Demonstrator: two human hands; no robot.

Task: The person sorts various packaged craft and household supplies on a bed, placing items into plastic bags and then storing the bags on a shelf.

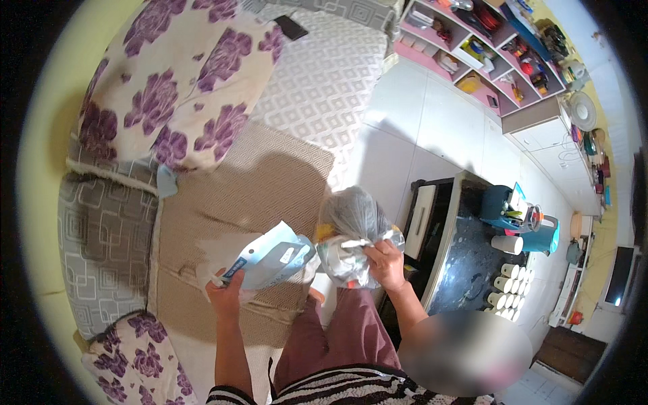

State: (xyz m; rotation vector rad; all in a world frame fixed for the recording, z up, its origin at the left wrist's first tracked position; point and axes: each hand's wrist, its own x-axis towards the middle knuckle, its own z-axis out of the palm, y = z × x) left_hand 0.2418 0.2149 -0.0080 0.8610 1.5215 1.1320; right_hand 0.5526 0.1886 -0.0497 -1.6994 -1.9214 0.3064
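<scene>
My left hand (228,291) is closed on the near left end of a light blue and grey flat plastic packet (273,260), held out over the beige ribbed cover of the sofa bed. Thin clear plastic film shows around the packet's left end. My right hand (385,263) grips the gathered neck of a see-through plastic bag (351,219). Inside the bag are dark grey and white crumpled items with bits of orange and yellow; I cannot make out what they are. The bag hangs in front of my legs, to the right of the packet.
A sofa bed (246,179) with a purple-flowered blanket (158,88) fills the left, a phone (291,27) at its far end. On my right stands a black-topped table (455,260) with white cups (501,283) and a teal jug (542,234). Pink shelves (442,57) stand far right.
</scene>
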